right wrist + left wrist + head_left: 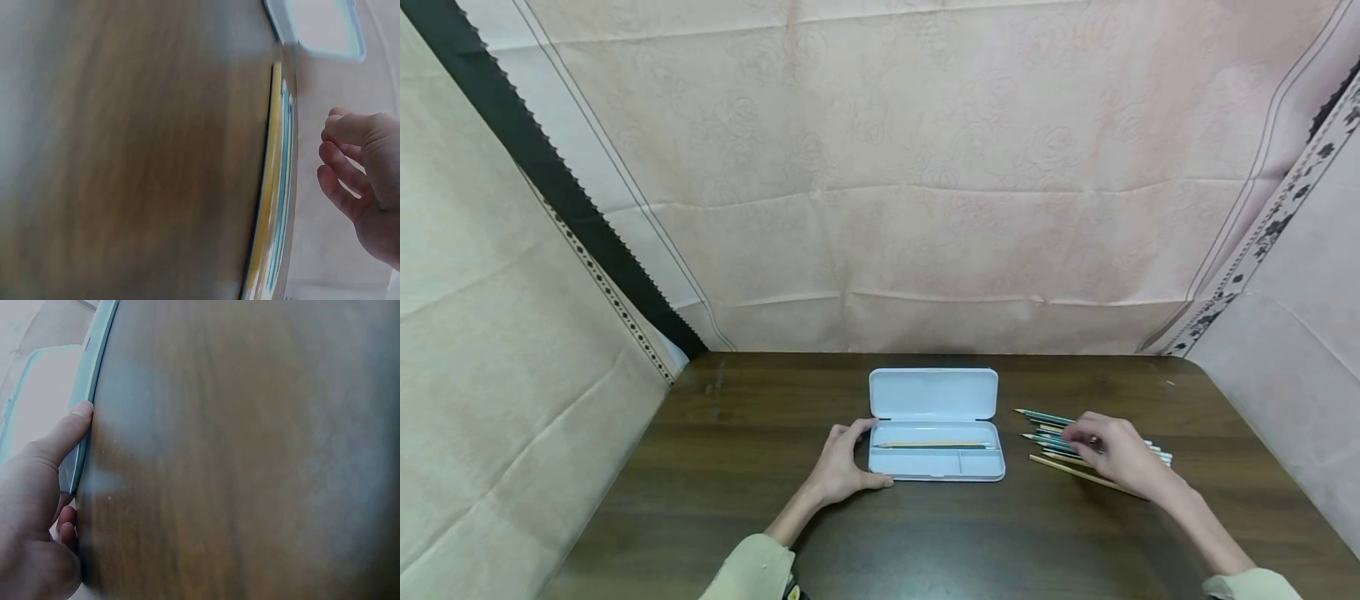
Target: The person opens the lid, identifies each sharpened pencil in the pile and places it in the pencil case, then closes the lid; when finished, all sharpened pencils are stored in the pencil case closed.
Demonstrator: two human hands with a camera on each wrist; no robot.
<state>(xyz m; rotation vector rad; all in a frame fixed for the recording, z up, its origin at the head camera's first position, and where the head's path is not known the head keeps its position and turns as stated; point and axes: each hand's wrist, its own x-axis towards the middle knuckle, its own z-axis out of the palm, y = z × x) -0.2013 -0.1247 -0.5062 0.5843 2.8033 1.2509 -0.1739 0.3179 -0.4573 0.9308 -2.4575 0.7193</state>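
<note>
A light blue pencil case (936, 393) lies with its lid raised on the dark wooden table. One pencil (932, 446) with a teal end lies lengthwise inside it. My left hand (842, 467) grips the left end of the case, thumb at the front corner and fingers near the hinge. In the left wrist view, the thumb (75, 425) presses against the case's edge. Over a loose pile of teal and yellow pencils (1048, 446) is my right hand (1112, 450). Its fingers are loosely bent and hold nothing visible in the right wrist view, which shows the hand above the pencils.
Beside the pile's front lies a yellow pencil (1075, 472), angled toward the right. Pale patterned cloth (925, 183) hangs behind the table (760, 417) and along both sides. The case's raised lid stands toward the back cloth.
</note>
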